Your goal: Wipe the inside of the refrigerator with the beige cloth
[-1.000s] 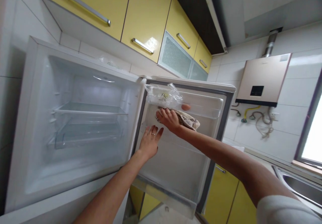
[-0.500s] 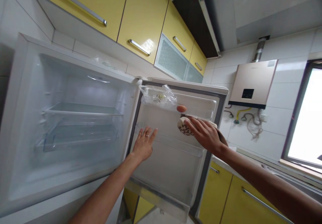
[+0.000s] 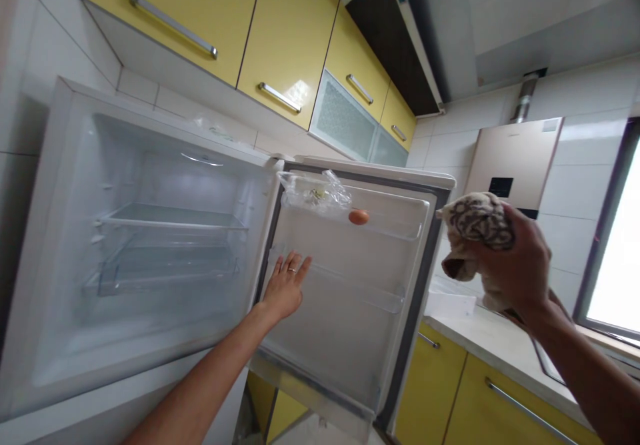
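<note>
My right hand is closed around a crumpled cream cloth with a brown pattern, held up to the right of the open refrigerator door. My left hand, wearing a ring, has its fingers spread near the clear middle door shelf; whether it touches the door I cannot tell. In the upper door shelf lies a brown egg. Left of the egg is a clear plastic bag with something greenish in it.
The refrigerator compartment stands open at left, with a glass shelf and a clear drawer. Yellow cabinets hang above. At right are a counter, a white box and a wall water heater.
My right hand has moved right with the cloth, away from the inside of the door and past its edge. My left hand stays in nearly the same place.
</note>
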`<state>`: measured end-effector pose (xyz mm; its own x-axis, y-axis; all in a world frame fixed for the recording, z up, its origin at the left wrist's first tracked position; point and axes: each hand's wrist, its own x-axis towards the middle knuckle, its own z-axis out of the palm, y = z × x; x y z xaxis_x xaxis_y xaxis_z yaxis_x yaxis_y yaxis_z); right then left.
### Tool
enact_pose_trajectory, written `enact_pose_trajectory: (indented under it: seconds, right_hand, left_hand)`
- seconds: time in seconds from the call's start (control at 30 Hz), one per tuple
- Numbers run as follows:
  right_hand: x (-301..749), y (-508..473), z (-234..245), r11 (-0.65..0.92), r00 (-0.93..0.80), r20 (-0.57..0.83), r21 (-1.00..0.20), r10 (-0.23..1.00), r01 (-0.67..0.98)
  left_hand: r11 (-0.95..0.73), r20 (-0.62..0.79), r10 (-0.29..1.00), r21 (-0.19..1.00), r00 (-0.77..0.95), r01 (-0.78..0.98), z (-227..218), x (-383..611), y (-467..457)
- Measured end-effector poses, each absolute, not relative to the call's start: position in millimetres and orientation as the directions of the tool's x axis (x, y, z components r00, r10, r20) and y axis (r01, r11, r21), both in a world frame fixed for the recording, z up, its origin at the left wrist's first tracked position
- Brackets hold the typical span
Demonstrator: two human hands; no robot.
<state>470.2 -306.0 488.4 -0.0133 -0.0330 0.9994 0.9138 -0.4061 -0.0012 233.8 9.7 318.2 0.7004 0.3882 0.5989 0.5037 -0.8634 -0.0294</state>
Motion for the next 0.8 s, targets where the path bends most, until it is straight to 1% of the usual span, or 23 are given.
enact_pose_trajectory:
  seconds: [0.07, 0.1, 0.13, 0.17, 0.2, 0.27, 0.3, 0.4, 0.47, 0.53, 0.57, 0.63, 0.7, 0.77, 0.8]
  right_hand:
    - [478.3, -295.7, 496.8, -0.238, 0.21, 0.973, -0.182, 0.095, 0.954]
    - [482.6, -288.5, 498.2, -0.164, 0.268, 0.951, -0.243, 0.154, 0.956]
    - [486.9, -281.0, 498.4, -0.11, 0.292, 0.937, -0.275, 0.193, 0.955]
    - [491.0, -273.9, 498.1, -0.08, 0.288, 0.935, -0.277, 0.208, 0.958]
    - [494.5, -267.9, 498.1, -0.071, 0.259, 0.942, -0.249, 0.214, 0.966]
    - [498.7, -261.0, 501.5, -0.092, 0.146, 0.961, -0.127, 0.234, 0.988]
    - [499.0, -260.2, 505.7, -0.12, 0.081, 0.96, -0.05, 0.269, 0.991]
    - [492.8, -262.2, 528.2, -0.231, -0.067, 0.897, 0.185, 0.438, 0.955]
    - [485.3, -259.7, 546.7, -0.314, -0.125, 0.838, 0.332, 0.531, 0.89]
    - [477.6, -249.7, 562.9, -0.371, -0.192, 0.783, 0.476, 0.592, 0.798]
    - [473.9, -242.0, 569.2, -0.377, -0.227, 0.75, 0.54, 0.621, 0.752]
    - [466.6, -223.0, 578.1, -0.331, -0.274, 0.652, 0.648, 0.707, 0.686]
    - [458.5, -203.0, 583.5, -0.262, -0.235, 0.522, 0.707, 0.82, 0.657]
    - [449.6, -186.1, 586.8, -0.271, -0.106, 0.434, 0.717, 0.895, 0.642]
    - [445.4, -179.8, 588.1, -0.301, -0.038, 0.415, 0.717, 0.909, 0.628]
  left_hand:
    - [-0.861, 0.59, 0.396, -0.027, 0.703, 0.507, 319.2, 233.3, 8.3]
    - [-0.859, 0.585, 0.401, -0.027, 0.705, 0.511, 319.6, 233.0, 7.7]
    - [-0.857, 0.58, 0.404, -0.029, 0.707, 0.514, 320.0, 232.8, 7.2]
    - [-0.857, 0.577, 0.407, -0.029, 0.709, 0.515, 320.4, 232.7, 6.8]
    - [-0.858, 0.574, 0.407, -0.028, 0.711, 0.514, 320.8, 232.8, 6.5]
    - [-0.863, 0.569, 0.409, -0.013, 0.713, 0.505, 321.9, 233.7, 5.9]
    - [-0.866, 0.565, 0.411, -0.002, 0.715, 0.5, 322.7, 234.4, 5.4]
    - [-0.869, 0.562, 0.422, 0.027, 0.711, 0.494, 325.6, 237.6, 3.1]
    - [-0.867, 0.566, 0.425, 0.032, 0.706, 0.496, 327.5, 239.9, 1.0]
    - [-0.867, 0.571, 0.425, 0.032, 0.702, 0.498, 328.5, 241.7, -0.9]
    - [-0.867, 0.572, 0.424, 0.032, 0.702, 0.497, 328.7, 242.4, -1.5]
    - [-0.869, 0.575, 0.419, 0.031, 0.702, 0.494, 328.9, 243.2, -2.0]
    - [-0.871, 0.583, 0.413, 0.029, 0.7, 0.49, 329.4, 243.6, -2.2]
    - [-0.873, 0.583, 0.41, 0.028, 0.701, 0.487, 330.7, 244.1, -3.0]
    - [-0.873, 0.581, 0.412, 0.031, 0.702, 0.488, 331.6, 244.6, -3.8]
